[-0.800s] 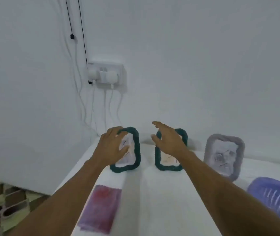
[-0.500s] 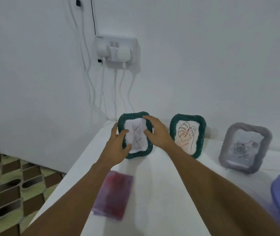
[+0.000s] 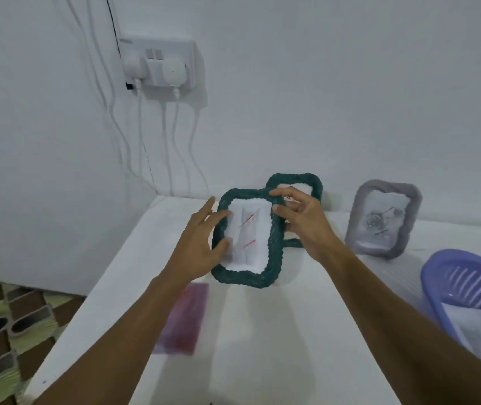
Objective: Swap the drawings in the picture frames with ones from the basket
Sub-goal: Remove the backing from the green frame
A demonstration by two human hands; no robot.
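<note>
I hold a dark green woven picture frame (image 3: 243,277) lifted off the white table, tilted toward me. Its white drawing (image 3: 248,238) with red marks shows inside. My left hand (image 3: 201,244) grips the frame's left edge, thumb on the paper. My right hand (image 3: 303,223) pinches its top right corner. A second green frame (image 3: 297,182) stands behind, partly hidden by my right hand. A grey frame (image 3: 385,217) with a drawing leans on the wall to the right. The purple basket (image 3: 449,273) at the right edge holds white paper (image 3: 473,331).
A reddish-purple card (image 3: 186,314) lies flat on the white table (image 3: 262,346) under my left forearm. A wall socket (image 3: 160,62) with plugs and hanging white cables sits above the table's back left corner. The table's left edge drops to a patterned floor (image 3: 2,331).
Both hands closed on the left green frame and lifted it off the table toward me, tilting it. The view dipped lower and more of the basket came into sight.
</note>
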